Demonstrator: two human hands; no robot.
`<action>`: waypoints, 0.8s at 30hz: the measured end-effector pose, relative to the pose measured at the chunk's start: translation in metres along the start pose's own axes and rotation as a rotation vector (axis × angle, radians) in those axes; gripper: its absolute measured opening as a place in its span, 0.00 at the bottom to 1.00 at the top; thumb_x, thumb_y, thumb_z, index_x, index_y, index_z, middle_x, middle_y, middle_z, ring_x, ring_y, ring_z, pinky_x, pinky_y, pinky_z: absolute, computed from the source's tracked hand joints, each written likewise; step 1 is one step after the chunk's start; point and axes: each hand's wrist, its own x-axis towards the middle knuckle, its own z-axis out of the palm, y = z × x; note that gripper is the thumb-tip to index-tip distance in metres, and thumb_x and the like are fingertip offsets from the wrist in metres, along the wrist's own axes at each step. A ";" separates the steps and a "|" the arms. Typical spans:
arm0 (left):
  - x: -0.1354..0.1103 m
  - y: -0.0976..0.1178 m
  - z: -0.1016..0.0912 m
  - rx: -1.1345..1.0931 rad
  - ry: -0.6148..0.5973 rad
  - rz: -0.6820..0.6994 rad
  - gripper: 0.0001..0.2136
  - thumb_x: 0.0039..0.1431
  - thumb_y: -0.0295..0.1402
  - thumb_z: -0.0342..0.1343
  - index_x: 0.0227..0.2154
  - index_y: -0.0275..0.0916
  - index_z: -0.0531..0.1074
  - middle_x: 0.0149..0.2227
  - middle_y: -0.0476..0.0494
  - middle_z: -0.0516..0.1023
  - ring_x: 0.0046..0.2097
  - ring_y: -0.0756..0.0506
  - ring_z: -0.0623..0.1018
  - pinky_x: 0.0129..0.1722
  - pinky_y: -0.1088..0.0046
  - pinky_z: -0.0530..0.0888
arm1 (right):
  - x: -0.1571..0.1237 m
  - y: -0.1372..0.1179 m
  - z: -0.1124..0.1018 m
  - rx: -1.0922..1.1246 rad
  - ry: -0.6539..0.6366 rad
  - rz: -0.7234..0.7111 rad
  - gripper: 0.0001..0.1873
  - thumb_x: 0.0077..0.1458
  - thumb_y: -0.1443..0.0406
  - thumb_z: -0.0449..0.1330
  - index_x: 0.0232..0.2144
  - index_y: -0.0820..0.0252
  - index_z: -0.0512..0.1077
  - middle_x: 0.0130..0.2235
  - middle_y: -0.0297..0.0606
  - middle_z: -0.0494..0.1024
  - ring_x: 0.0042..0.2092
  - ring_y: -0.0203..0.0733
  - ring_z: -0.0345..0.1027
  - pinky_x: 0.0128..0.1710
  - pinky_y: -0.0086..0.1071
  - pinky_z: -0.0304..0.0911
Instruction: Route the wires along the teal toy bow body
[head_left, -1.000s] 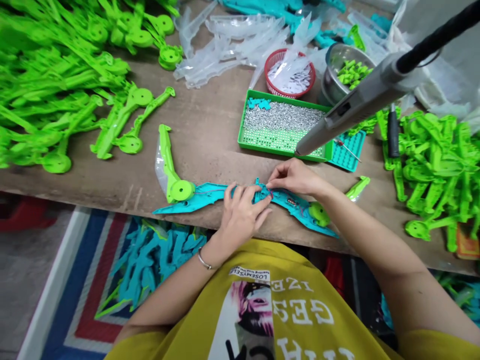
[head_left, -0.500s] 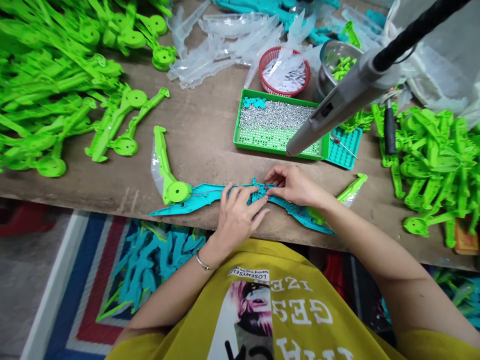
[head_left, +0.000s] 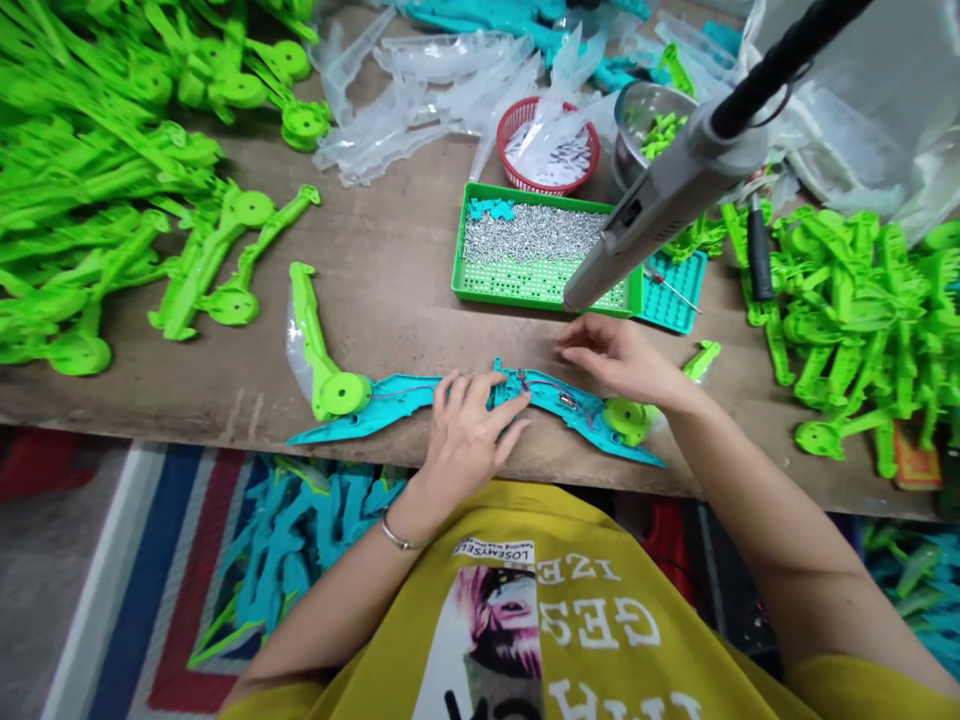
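Teal plastic bow [head_left: 390, 407], red-wired middle

The yellow shirt [head_left: 540, 620] of the person carries the only readable print, seen upside down from the head camera. A small white label reads "LOSEMYSELF", and larger white letters below it show "IZE" and "GES", cut off by folds.

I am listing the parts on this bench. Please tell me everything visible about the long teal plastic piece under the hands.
The teal plastic piece is long, thin and curved like a bow, with pointed ends. It lies flat at the wooden table's front edge. Thin red wires run along its open inside. A green disc part sits on its left half. The left hand presses its middle; the right hand hovers above.
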 end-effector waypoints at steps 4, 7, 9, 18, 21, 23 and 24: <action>0.001 0.003 0.003 -0.015 0.008 0.001 0.13 0.64 0.36 0.58 0.49 0.47 0.78 0.53 0.37 0.75 0.52 0.37 0.71 0.58 0.47 0.65 | -0.027 0.001 -0.014 -0.129 0.085 0.007 0.08 0.59 0.65 0.58 0.38 0.60 0.75 0.39 0.40 0.82 0.39 0.43 0.77 0.38 0.36 0.70; 0.002 0.008 0.007 -0.021 0.016 -0.012 0.12 0.64 0.36 0.58 0.49 0.47 0.78 0.54 0.37 0.75 0.52 0.37 0.72 0.58 0.47 0.65 | -0.042 0.000 -0.007 -0.252 0.151 -0.034 0.08 0.59 0.67 0.57 0.39 0.58 0.75 0.38 0.38 0.83 0.39 0.43 0.77 0.38 0.35 0.69; 0.002 0.011 0.009 -0.017 0.026 -0.028 0.12 0.64 0.36 0.58 0.49 0.47 0.78 0.56 0.37 0.74 0.54 0.37 0.72 0.60 0.46 0.64 | -0.049 -0.002 0.005 -0.328 0.168 -0.136 0.09 0.59 0.69 0.56 0.40 0.57 0.75 0.39 0.38 0.83 0.40 0.43 0.76 0.41 0.36 0.69; -0.022 -0.004 0.002 -0.030 0.309 -0.046 0.16 0.63 0.38 0.60 0.52 0.43 0.73 0.55 0.36 0.75 0.58 0.37 0.73 0.61 0.47 0.65 | -0.051 0.010 0.048 -0.762 0.088 -0.459 0.16 0.63 0.73 0.52 0.50 0.55 0.71 0.41 0.40 0.84 0.50 0.48 0.70 0.46 0.43 0.57; -0.038 -0.018 -0.008 -0.046 0.516 -0.174 0.15 0.63 0.29 0.57 0.52 0.42 0.70 0.46 0.40 0.78 0.49 0.42 0.77 0.51 0.59 0.74 | -0.051 0.014 0.048 -0.766 0.089 -0.474 0.16 0.63 0.73 0.53 0.49 0.56 0.71 0.41 0.39 0.84 0.50 0.48 0.70 0.47 0.43 0.56; -0.049 -0.025 -0.011 -0.029 0.508 -0.159 0.16 0.62 0.25 0.56 0.52 0.42 0.70 0.43 0.41 0.79 0.46 0.43 0.78 0.47 0.62 0.75 | -0.051 0.015 0.048 -0.763 0.096 -0.481 0.15 0.62 0.73 0.53 0.49 0.56 0.72 0.40 0.39 0.84 0.49 0.47 0.70 0.46 0.42 0.56; -0.053 -0.026 -0.011 -0.020 0.463 -0.117 0.16 0.62 0.24 0.56 0.52 0.42 0.71 0.43 0.41 0.79 0.46 0.44 0.78 0.48 0.62 0.75 | -0.051 0.015 0.048 -0.763 0.101 -0.484 0.15 0.62 0.73 0.53 0.49 0.57 0.72 0.40 0.39 0.83 0.49 0.47 0.70 0.45 0.42 0.56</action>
